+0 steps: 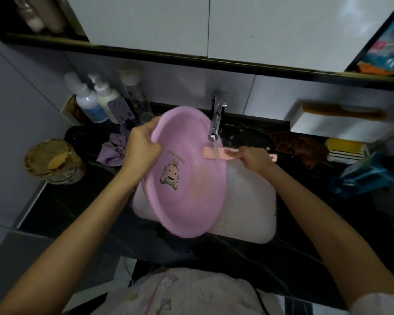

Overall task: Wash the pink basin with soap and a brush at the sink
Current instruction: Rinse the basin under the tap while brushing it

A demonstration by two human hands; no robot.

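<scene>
Overhead, left hand [143, 144] gripping round glossy pink basin [187, 178] rim, right hand [254, 159] pinching flat brush [216, 153] under running tap [216, 117].

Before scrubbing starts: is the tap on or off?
On: a stream runs from the tap onto the brush in the right hand.

Bench [62, 201]: dark veined stone, with a white sink [259, 223] set into it.
Left: round tin [55, 161], upright, gold lid.
Back left: two white bottles [91, 103], upright; crumpled purple cloth [114, 151] near them.
Right: crumpled brown cloth [303, 146]; blurred blue object [369, 176].
</scene>
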